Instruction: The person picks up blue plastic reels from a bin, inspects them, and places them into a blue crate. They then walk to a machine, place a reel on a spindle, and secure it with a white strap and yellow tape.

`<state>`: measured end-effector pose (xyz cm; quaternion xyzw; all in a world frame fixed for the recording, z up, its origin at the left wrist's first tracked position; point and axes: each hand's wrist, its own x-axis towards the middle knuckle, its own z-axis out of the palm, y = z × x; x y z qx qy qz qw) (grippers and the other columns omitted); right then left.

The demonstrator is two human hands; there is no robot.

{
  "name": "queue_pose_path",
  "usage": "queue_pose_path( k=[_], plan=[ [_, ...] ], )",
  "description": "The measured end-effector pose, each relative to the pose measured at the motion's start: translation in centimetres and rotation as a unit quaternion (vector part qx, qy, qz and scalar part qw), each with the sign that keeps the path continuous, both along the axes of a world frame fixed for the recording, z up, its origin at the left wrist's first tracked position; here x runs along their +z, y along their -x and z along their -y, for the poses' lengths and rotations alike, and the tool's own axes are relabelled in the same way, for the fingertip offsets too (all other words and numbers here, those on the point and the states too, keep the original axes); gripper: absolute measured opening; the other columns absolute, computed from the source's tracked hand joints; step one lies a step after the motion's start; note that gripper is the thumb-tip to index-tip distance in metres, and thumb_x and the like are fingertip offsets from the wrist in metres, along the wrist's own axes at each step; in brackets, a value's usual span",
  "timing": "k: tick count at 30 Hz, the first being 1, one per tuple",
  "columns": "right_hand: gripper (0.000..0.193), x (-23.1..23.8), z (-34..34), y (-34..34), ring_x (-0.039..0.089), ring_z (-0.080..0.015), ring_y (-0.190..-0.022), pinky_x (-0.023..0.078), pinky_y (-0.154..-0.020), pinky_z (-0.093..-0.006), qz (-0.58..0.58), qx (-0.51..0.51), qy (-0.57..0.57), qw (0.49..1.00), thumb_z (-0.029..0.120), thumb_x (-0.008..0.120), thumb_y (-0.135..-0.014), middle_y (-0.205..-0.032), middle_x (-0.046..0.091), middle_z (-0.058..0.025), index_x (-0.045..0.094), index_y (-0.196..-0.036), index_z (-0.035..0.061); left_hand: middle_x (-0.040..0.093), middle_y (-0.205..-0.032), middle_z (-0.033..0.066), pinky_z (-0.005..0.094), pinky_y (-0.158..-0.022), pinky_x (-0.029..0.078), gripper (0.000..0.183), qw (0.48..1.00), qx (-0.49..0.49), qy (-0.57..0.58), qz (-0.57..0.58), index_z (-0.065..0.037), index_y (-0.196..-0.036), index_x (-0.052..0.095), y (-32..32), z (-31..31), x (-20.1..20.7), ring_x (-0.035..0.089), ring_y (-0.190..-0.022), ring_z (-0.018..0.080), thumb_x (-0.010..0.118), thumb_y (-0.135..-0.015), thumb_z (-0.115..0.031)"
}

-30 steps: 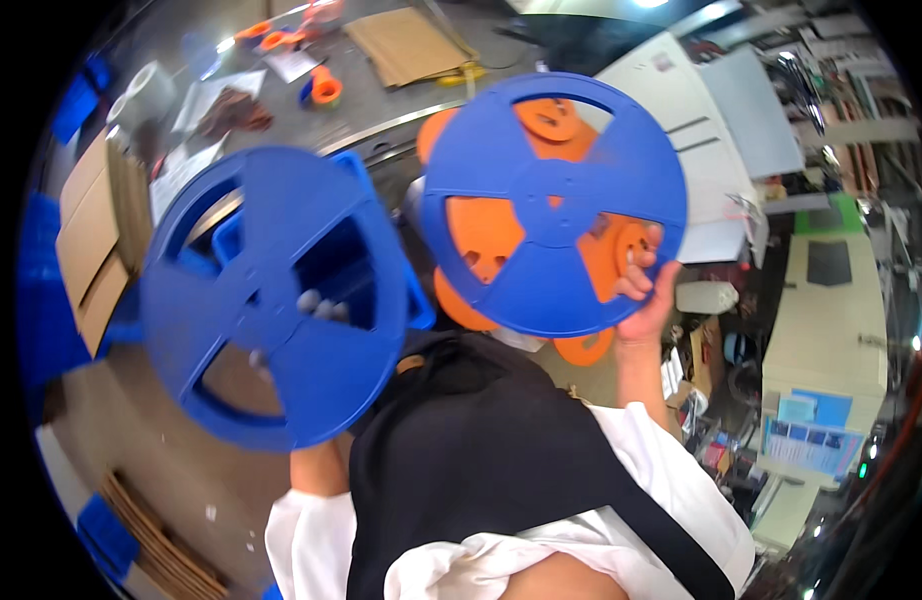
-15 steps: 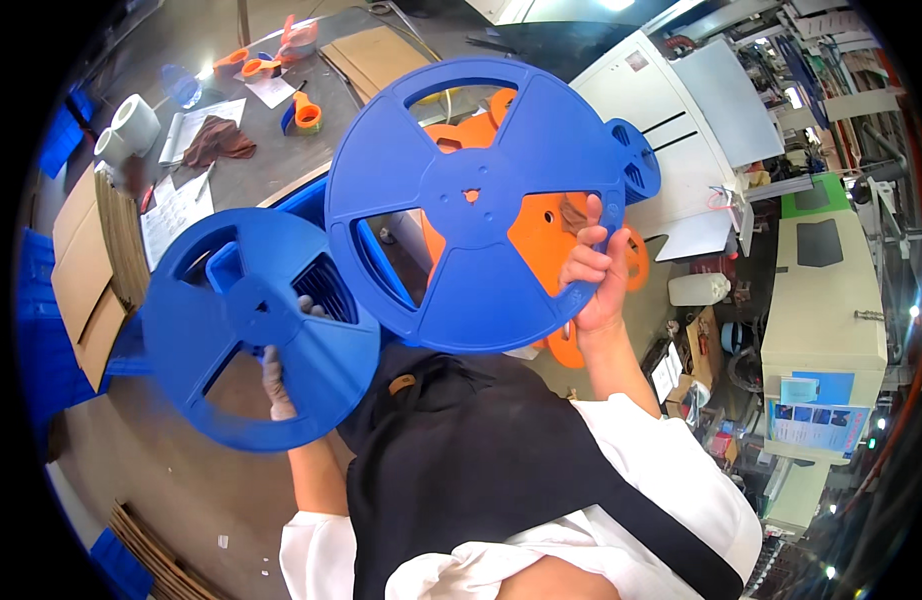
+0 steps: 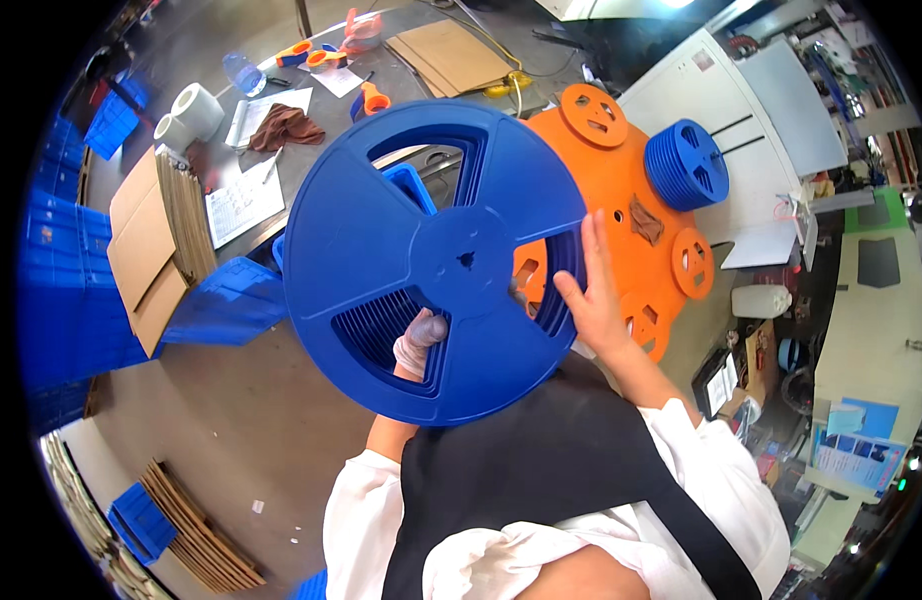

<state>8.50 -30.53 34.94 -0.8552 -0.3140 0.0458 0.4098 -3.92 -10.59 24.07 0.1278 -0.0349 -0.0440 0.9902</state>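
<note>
Blue plastic reels (image 3: pixel 436 260) fill centre frame, face to face; my left hand (image 3: pixel 419 342) grips from beneath, finger through a spoke window, my right hand (image 3: pixel 593 300) flat, open at three o'clock; I'd align hubs before pressing

One big blue reel (image 3: pixel 436 260), two white tape rolls (image 3: pixel 186 115), and three small orange reels (image 3: pixel 593 115).

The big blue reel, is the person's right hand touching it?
Touching. The head view shows the right hand pressed flat on the big blue reel at its right rim, fingers overlapping the edge.
</note>
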Motion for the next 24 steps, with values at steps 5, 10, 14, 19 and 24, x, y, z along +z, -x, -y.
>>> queue_pose_path(
  k=[5, 10, 14, 19, 24],
  plan=[
    [0.083, 6.5, -3.3, -4.2, -0.002, -0.0353, -0.149, 0.002, -0.113, -0.0629, 0.243, 0.033, 0.223, 0.944, 0.048, 0.052, -0.093, -0.16, 0.004, -0.0192, 0.015, -0.153, 0.0044, 0.053, -0.132, 0.0169, 0.0454, -0.102, 0.047, 0.079, 1.0, -0.015, 0.014, 0.016, -0.002, -0.137, 0.044, -0.1, 0.8, 3.4, 0.055, -0.121, 0.0315, 0.078, -0.077, -0.041],
    [0.093, 6.8, -8.3, 2.6, 0.004, -0.0342, -0.149, -0.001, -0.115, -0.0592, 0.187, 0.368, 0.148, 0.899, 0.07, 0.042, -0.084, -0.16, 0.014, -0.0154, 0.021, -0.153, 0.0118, 0.054, -0.131, 0.0166, 0.0458, -0.103, 0.047, 0.078, 0.999, -0.027, 0.034, 0.016, -0.002, -0.137, 0.045, -1.4, 1.8, 4.9, 0.054, -0.121, 0.0317, 0.077, -0.078, -0.042],
    [0.081, 5.8, -8.7, -1.0, 0.016, -0.0277, -0.147, 0.01, -0.117, -0.0536, 0.21, 0.381, 0.125, 0.892, 0.055, 0.055, -0.086, -0.158, 0.023, -0.0104, 0.031, -0.15, 0.0117, 0.055, -0.13, 0.0164, 0.0462, -0.103, 0.046, 0.077, 0.999, -0.007, 0.051, -0.005, -0.002, -0.136, 0.045, 0.5, 2.4, 6.5, 0.054, -0.122, 0.0318, 0.075, -0.079, -0.043],
    [0.064, 1.7, -3.3, -12.1, 0.032, -0.0345, -0.14, 0.027, -0.113, -0.0486, 0.166, 0.044, 0.173, 0.97, 0.043, 0.057, -0.093, -0.151, 0.035, -0.0176, 0.042, -0.143, 0.0066, 0.056, -0.128, 0.016, 0.0467, -0.104, 0.045, 0.075, 0.997, 0.027, 0.072, -0.007, -0.002, -0.136, 0.046, 1.4, 3.1, 6.7, 0.054, -0.122, 0.0321, 0.074, -0.08, -0.044],
    [0.058, -2.3, 0.3, -5.0, 0.04, -0.0287, -0.135, 0.037, -0.107, -0.0383, -0.291, -0.024, -0.199, 0.936, 0.032, 0.061, -0.094, -0.148, 0.038, -0.0152, 0.044, -0.139, -0.0002, 0.057, -0.127, 0.0157, 0.0472, -0.105, 0.045, 0.074, 0.994, 0.061, 0.09, -0.005, -0.003, -0.136, 0.047, 1.2, 3.0, 7.2, 0.053, -0.122, 0.0323, 0.072, -0.081, -0.045]
  ],
)
